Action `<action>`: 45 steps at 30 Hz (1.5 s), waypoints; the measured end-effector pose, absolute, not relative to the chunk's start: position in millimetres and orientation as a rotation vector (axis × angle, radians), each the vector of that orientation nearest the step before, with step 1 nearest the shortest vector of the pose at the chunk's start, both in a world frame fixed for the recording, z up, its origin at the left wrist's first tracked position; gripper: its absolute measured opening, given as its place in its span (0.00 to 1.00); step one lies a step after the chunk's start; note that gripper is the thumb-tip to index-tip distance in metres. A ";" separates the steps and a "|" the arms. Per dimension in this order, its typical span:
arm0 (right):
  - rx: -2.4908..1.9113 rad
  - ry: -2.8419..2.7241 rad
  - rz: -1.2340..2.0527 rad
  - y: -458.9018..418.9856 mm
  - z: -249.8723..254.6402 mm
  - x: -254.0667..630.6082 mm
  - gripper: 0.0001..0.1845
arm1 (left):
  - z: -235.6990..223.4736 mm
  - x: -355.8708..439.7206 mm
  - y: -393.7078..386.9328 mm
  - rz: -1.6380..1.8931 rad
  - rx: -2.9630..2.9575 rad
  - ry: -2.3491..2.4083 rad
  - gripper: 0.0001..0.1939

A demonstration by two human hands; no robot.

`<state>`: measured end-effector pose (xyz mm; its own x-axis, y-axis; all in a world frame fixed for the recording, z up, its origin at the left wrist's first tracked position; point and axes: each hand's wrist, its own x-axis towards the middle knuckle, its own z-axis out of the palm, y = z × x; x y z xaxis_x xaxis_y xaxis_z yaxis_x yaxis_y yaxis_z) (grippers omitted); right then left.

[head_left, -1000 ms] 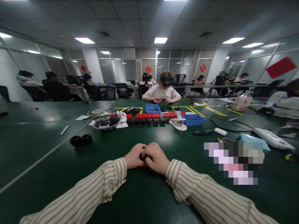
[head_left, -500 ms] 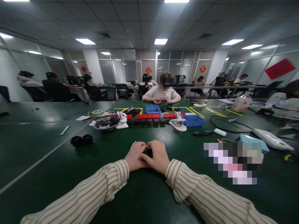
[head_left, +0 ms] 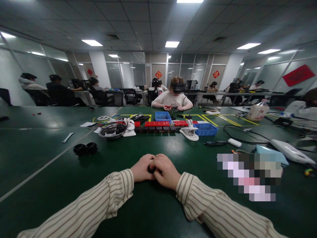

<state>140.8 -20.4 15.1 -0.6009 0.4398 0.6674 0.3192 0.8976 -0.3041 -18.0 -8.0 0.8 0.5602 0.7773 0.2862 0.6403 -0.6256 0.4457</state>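
Note:
Close together over the green table, my left hand [head_left: 143, 168] and my right hand [head_left: 165, 171] are wrapped round a small black rounded object [head_left: 151, 169]. Only a little of its dark surface shows between the fingers, so its kind is hidden. The right fingers lie over the top and touch the left hand. Both hands are closed. To the left, a pair of black round parts [head_left: 85, 149] stands side by side on the table, with a small wrench [head_left: 67, 138] beyond them.
Ahead lie red and black socket strips [head_left: 156, 123], white clips [head_left: 189, 131], blue bins [head_left: 206, 129] and a metal bowl [head_left: 102, 135] of cables. At right are a white device [head_left: 291, 151], a light blue case [head_left: 271, 154] and black cables. A co-worker [head_left: 173, 96] sits opposite.
My right hand has shifted left and closed further over the black object, covering the gap between the hands. The view has moved slightly.

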 end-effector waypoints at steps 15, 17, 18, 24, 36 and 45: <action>-1.055 -2.172 0.153 -16.0 16.2 141.0 0.11 | -0.7 -7.1 -18.5 0.699 2.535 1.455 0.24; -0.986 -2.216 0.165 -15.8 17.2 141.7 0.08 | -0.1 -9.3 -16.3 0.717 2.537 1.381 0.24; -0.942 -2.242 0.173 -16.0 17.9 142.2 0.06 | -0.1 -11.3 -14.5 0.717 2.539 1.338 0.23; -0.638 -2.383 0.217 -20.1 20.0 144.3 0.08 | -4.5 -21.7 -1.9 0.669 2.560 1.146 0.13; -0.970 -2.128 0.111 -18.7 16.9 143.0 0.15 | -3.2 -9.3 -18.6 0.763 2.549 1.579 0.42; -0.965 -2.214 0.147 -14.1 16.4 142.3 0.04 | 4.2 -13.4 -14.7 0.744 2.564 1.414 0.23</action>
